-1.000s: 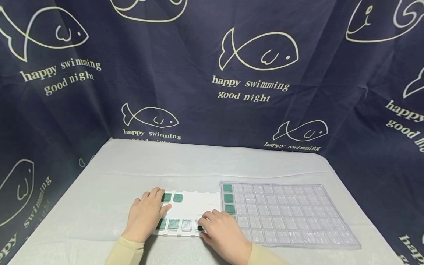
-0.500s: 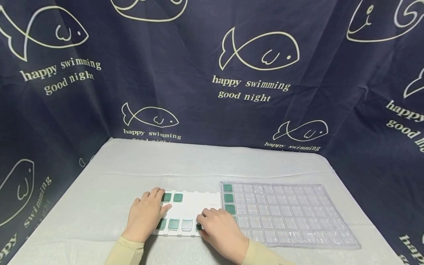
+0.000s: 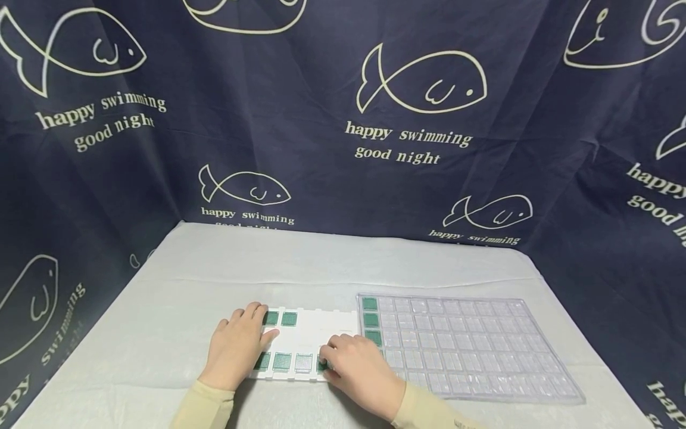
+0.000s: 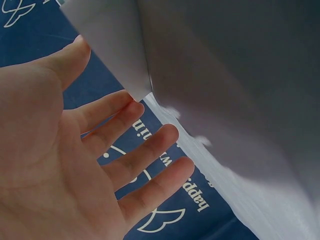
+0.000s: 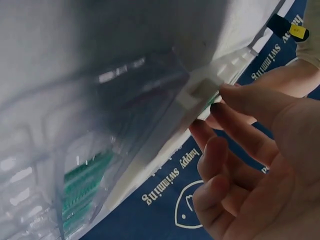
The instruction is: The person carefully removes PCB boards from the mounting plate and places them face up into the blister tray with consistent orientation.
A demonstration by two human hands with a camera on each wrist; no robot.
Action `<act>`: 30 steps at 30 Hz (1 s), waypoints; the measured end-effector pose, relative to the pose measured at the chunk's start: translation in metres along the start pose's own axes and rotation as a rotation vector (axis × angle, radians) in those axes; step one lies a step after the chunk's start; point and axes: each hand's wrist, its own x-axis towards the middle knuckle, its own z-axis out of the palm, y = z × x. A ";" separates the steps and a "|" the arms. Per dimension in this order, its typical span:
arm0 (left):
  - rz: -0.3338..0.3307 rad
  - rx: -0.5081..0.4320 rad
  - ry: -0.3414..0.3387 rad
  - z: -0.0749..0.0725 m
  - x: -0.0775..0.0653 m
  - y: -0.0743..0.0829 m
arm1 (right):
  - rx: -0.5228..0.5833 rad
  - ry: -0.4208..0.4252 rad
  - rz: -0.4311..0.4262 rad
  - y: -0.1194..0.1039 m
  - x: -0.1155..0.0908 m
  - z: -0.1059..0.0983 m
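Note:
A white slotted tray (image 3: 316, 333) lies on the table with small green circuit boards (image 3: 282, 361) in its near and far rows. One board (image 3: 303, 363) in the near row looks paler. My left hand (image 3: 236, 345) rests over the tray's left end, thumb on its top; the left wrist view shows these fingers (image 4: 145, 155) loosely extended beside the tray. At the near right of the tray, my right hand (image 3: 361, 372) pinches a green circuit board (image 3: 322, 364) between thumb and index finger, low over its slot. The hand covers most of that board.
To the right stands a clear compartment tray (image 3: 455, 307), its left edge against the white tray. Green boards (image 3: 371, 320) fill visible cells of its leftmost column. A dark blue fish-print curtain (image 3: 321, 119) hangs behind and at both sides of the white-covered table (image 3: 300, 262).
My right hand has shifted slightly left and away from me, and its wrist has turned a little, at the same near-row slot. My left hand stays in place on the white tray.

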 end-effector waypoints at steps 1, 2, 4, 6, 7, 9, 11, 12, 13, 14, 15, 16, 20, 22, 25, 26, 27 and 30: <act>0.000 0.000 -0.002 0.000 0.000 0.000 | 0.006 -0.005 0.001 0.001 0.000 0.000; -0.001 -0.001 -0.003 -0.001 0.000 0.000 | 0.007 -0.008 0.001 0.001 0.000 0.000; -0.003 -0.003 -0.008 -0.001 0.000 0.001 | 0.014 -0.013 0.003 0.002 0.000 -0.001; -0.006 -0.003 -0.013 -0.002 0.001 0.001 | 0.025 -0.017 0.003 0.002 0.000 -0.002; -0.006 -0.002 -0.014 -0.002 0.001 0.001 | 0.031 -0.019 0.002 0.002 0.000 -0.003; -0.004 0.001 -0.017 -0.002 0.002 0.001 | 0.040 -0.022 -0.003 0.003 -0.001 -0.005; -0.003 0.002 -0.017 -0.001 0.003 0.000 | 0.049 -0.021 -0.006 0.003 -0.002 -0.005; -0.003 0.002 -0.018 -0.001 0.003 0.000 | 0.054 -0.019 -0.006 0.004 -0.003 -0.005; -0.003 0.003 -0.017 -0.001 0.003 0.000 | 0.056 -0.013 -0.005 0.004 -0.004 -0.006; -0.004 0.003 -0.017 -0.001 0.002 0.000 | 0.056 -0.004 -0.004 0.004 -0.005 -0.006; -0.004 0.003 -0.016 -0.001 0.002 0.000 | 0.057 0.006 -0.003 0.005 -0.006 -0.007; -0.004 0.003 -0.014 -0.001 0.001 0.000 | 0.057 0.015 -0.001 0.005 -0.006 -0.008; -0.001 0.004 -0.004 -0.001 0.001 0.001 | 0.058 0.031 0.010 0.008 -0.009 -0.010; 0.000 0.006 -0.003 -0.001 0.001 0.000 | 0.061 0.029 0.012 0.009 -0.011 -0.011; 0.000 0.006 -0.009 0.000 0.002 -0.001 | 0.067 0.025 0.018 0.012 -0.014 -0.011; 0.000 0.006 -0.011 0.000 0.002 -0.001 | 0.066 0.028 0.018 0.013 -0.015 -0.011; 0.000 0.006 -0.013 0.000 0.002 -0.001 | 0.067 0.033 0.018 0.014 -0.016 -0.012; -0.002 0.002 -0.018 0.000 0.002 -0.001 | 0.083 0.038 0.027 0.017 -0.020 -0.014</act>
